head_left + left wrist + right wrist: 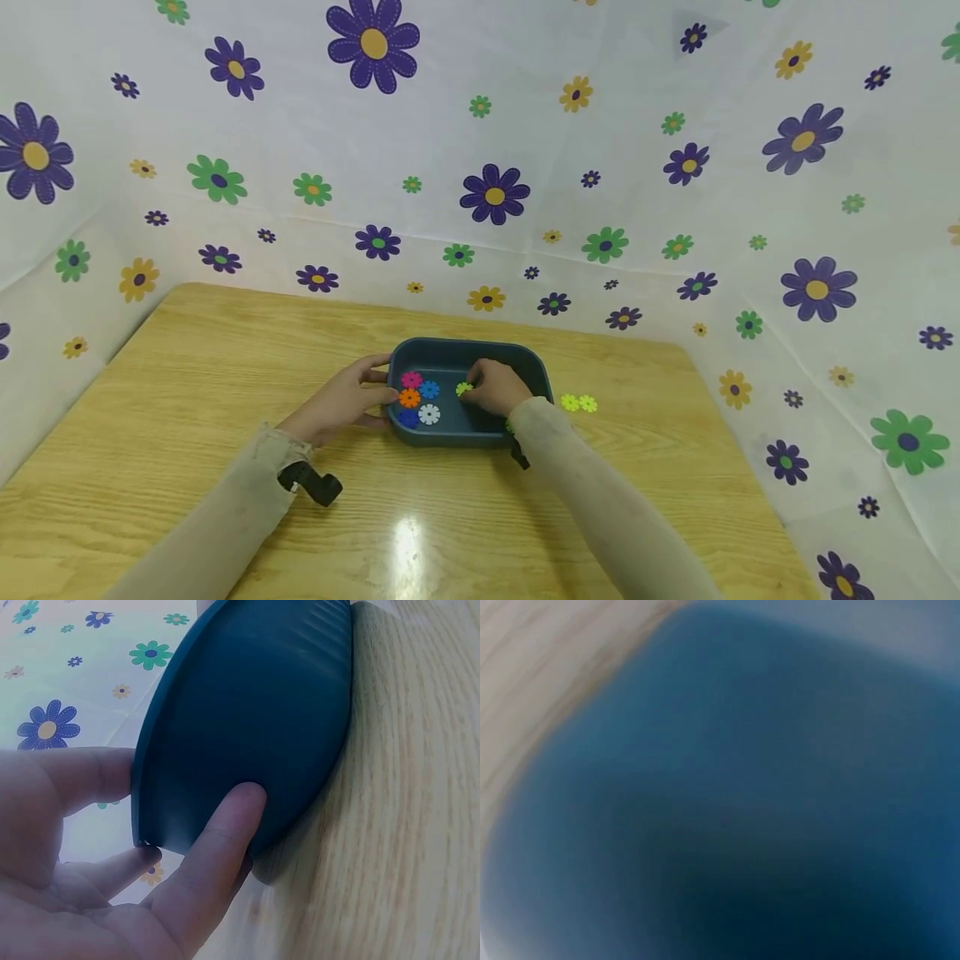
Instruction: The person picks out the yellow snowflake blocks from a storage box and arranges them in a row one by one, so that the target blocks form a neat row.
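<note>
A dark blue plastic tray (450,439) with rounded corners stands on the table. My left hand (348,400) grips its left end, thumb over the rim and a finger (240,810) against the outer wall. Inside the tray, my right hand (497,387) pinches a yellow-green notched disc (463,389), partly hidden by the fingers. At the tray's left end lie a pink disc (412,380), an orange disc (409,398), a light blue disc (429,389), a dark blue disc (408,419) and a white disc (429,414). The right wrist view shows only blurred blue tray.
Two yellow-green discs (579,403) lie side by side on the wooden table (315,525), right of the tray. Partly hidden by the right wrist, a green disc (510,426) shows inside the tray. A flower-patterned white cloth (435,125) hangs behind the table.
</note>
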Tool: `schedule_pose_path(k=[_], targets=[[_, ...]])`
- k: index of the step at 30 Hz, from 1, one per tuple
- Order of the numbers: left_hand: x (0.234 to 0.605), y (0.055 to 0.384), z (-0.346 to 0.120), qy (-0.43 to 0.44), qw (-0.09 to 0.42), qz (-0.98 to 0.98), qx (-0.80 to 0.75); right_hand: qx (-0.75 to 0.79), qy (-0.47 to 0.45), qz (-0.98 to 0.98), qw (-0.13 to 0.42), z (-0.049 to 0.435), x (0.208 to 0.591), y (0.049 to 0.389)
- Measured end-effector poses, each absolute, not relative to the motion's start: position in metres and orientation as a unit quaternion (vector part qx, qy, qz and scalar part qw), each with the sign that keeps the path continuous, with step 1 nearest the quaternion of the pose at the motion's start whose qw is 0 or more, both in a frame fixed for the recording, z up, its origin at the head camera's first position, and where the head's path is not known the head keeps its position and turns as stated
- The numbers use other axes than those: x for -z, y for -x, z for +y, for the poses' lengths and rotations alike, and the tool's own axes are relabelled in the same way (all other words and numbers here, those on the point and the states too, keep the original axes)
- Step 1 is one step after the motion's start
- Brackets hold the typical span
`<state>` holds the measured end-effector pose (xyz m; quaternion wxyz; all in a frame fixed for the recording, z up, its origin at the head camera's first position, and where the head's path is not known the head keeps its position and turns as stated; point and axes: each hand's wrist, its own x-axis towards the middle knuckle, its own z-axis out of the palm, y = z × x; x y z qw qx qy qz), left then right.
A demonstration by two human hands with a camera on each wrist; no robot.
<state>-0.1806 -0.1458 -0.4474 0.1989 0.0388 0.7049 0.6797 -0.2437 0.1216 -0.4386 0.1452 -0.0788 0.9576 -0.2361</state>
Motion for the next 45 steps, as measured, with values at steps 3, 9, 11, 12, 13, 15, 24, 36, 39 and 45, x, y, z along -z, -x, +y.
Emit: schedule_pose_path(k=[3, 9, 11, 12, 13, 15, 24, 36, 39, 45], targets=[[0.447, 0.181, -0.146, -0.037, 0.197, 0.707, -0.678, 0.232, 0.067, 0.959, 0.149, 0.121, 0.44, 0.244], [0.446, 0.18, -0.146, -0.035, 0.197, 0.709, -0.677, 0.255, 0.056, 0.954, 0.15, 0.121, 0.436, 0.242], [0.446, 0.18, -0.146, -0.034, 0.197, 0.709, -0.677, 0.273, 0.065, 0.949, 0.147, 0.121, 0.433, 0.24], [0.445, 0.18, -0.146, -0.034, 0.198, 0.709, -0.676, 0.28, 0.07, 0.946, 0.146, 0.122, 0.432, 0.238], [0.445, 0.18, -0.145, -0.035, 0.198, 0.709, -0.676, 0.288, 0.074, 0.944, 0.145, 0.123, 0.43, 0.237], [0.444, 0.179, -0.145, -0.034, 0.199, 0.709, -0.675, 0.308, 0.082, 0.937, 0.146, 0.125, 0.426, 0.234], [0.443, 0.178, -0.144, -0.03, 0.203, 0.709, -0.675, 0.369, 0.093, 0.915, 0.137, 0.148, 0.4, 0.225], [0.446, 0.179, -0.145, -0.043, 0.198, 0.698, -0.686, 0.41, 0.04, 0.901, 0.134, 0.214, 0.377, 0.221], [0.445, 0.179, -0.145, -0.043, 0.198, 0.7, -0.685, 0.404, 0.021, 0.908, 0.11, 0.237, 0.38, 0.223], [0.443, 0.178, -0.144, -0.047, 0.199, 0.703, -0.681, 0.402, -0.017, 0.911, 0.093, 0.283, 0.388, 0.221]])
